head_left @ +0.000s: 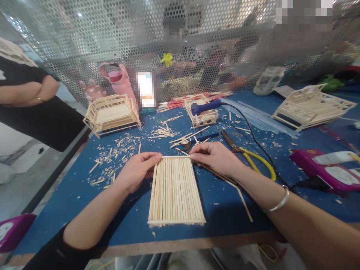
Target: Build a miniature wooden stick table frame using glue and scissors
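Observation:
A flat panel of thin wooden sticks laid side by side (177, 191) rests on the blue tabletop, with a cross stick along its near edge. Another cross stick (176, 157) lies along the far edge. My left hand (140, 168) pinches the far left corner, thumb and forefinger at the stick's end. At the far right corner, my right hand (212, 155) pinches the other end of that stick. Its wrist wears a silver bangle (279, 200). Beyond the right hand lie yellow-handled scissors (244, 152) and blue-handled pliers (201, 139).
Small stick-built beds stand at the back left (112, 114) and back right (312, 107). A blue glue gun (206, 107) rests on another stick frame; its black cord runs rightward. Glue sticks (258, 116), wood scraps (115, 153) and a perforated metal screen (112, 41) surround these. A person stands left.

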Demonstrator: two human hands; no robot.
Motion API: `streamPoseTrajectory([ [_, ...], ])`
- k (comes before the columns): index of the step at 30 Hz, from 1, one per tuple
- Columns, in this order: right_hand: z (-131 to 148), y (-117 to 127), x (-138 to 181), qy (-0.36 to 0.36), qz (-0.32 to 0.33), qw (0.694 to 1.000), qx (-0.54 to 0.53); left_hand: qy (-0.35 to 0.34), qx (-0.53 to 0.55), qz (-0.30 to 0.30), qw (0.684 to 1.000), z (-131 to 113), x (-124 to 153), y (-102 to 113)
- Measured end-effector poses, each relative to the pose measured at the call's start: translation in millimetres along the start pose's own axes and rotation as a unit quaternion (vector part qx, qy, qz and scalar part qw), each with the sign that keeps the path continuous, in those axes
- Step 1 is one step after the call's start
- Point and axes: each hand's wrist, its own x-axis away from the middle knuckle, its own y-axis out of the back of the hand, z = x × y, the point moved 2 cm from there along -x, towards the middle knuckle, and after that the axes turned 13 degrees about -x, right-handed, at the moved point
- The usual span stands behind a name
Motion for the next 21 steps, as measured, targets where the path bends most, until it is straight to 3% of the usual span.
streamPoseTrajectory([
  [9, 4, 1, 4, 0.048, -0.004, 0.997, 0.052, -0.004, -0.009, 0.012, 1.000, -6, -4, 3],
  [12, 10, -1, 10, 0.025, 0.025, 0.999, 0.023, -0.010, -0.057, 0.090, 0.994, -24, -15, 9],
  [16, 15, -6, 20, -0.005, 0.072, 0.997, 0.021, -0.037, -0.165, 0.213, 0.962, -50, -32, 12],
  [21, 11, -12, 26, -0.021, 0.117, 0.992, 0.034, -0.027, -0.243, 0.323, 0.914, -66, -50, -7],
])
